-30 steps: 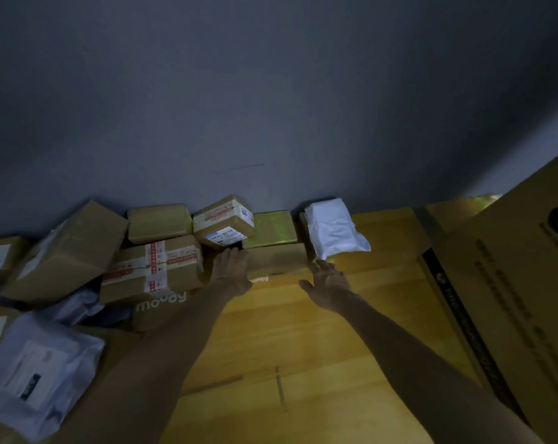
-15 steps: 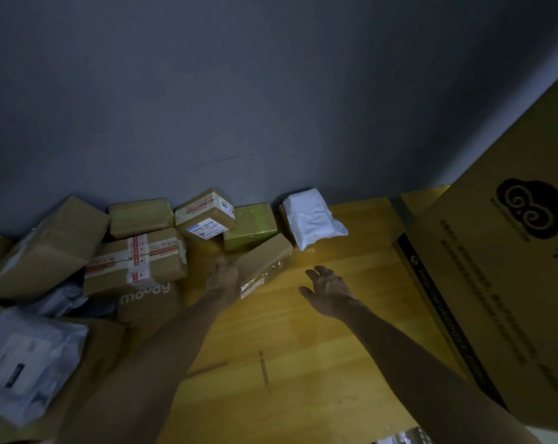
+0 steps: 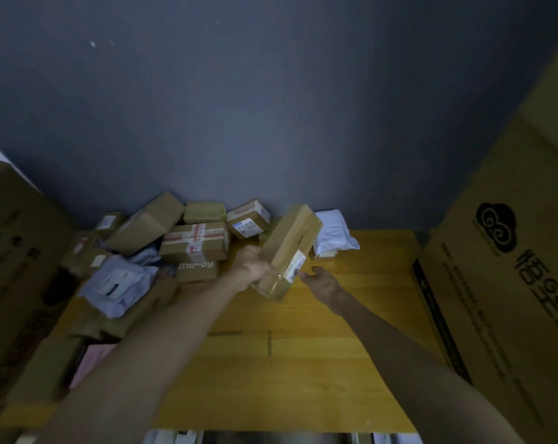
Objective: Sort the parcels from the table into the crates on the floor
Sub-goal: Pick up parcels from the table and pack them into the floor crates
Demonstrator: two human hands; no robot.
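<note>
The left hand (image 3: pixel 255 267) grips the near end of a long brown cardboard parcel (image 3: pixel 290 245), fingers curled round its underside. The parcel is tilted, its far end pointing towards 1 o'clock, over the yellow wooden table (image 3: pixel 303 363). A white shipping label (image 3: pixel 296 263) sits on its upper face near the held end; the print is too blurred to read. The right hand (image 3: pixel 322 280) is just beside that end, at its 3 o'clock, palm up with fingers loosely spread and holding nothing. Whether it touches the cardboard cannot be told.

From 10 to 12 o'clock on the table lies a heap of parcels against the grey-blue wall (image 3: pixel 271 123). Among them:
- a brown box crossed with red-and-white tape (image 3: pixel 194 240)
- under it, a brown box printed "moody" in white (image 3: pixel 196 269)
- a small brown box with a white label edged in blue (image 3: pixel 248 219)
- a pale grey plastic mailer with a white label (image 3: pixel 117 283) at 9 o'clock

A white plastic bag (image 3: pixel 335 233) lies at 1 o'clock, just behind the tilted parcel.

A big cardboard carton (image 3: pixel 511 299) stands at 3 o'clock, bearing a black swirled cloud logo and large black Chinese characters. Another large brown carton (image 3: pixel 14 251) stands at 9 o'clock.
</note>
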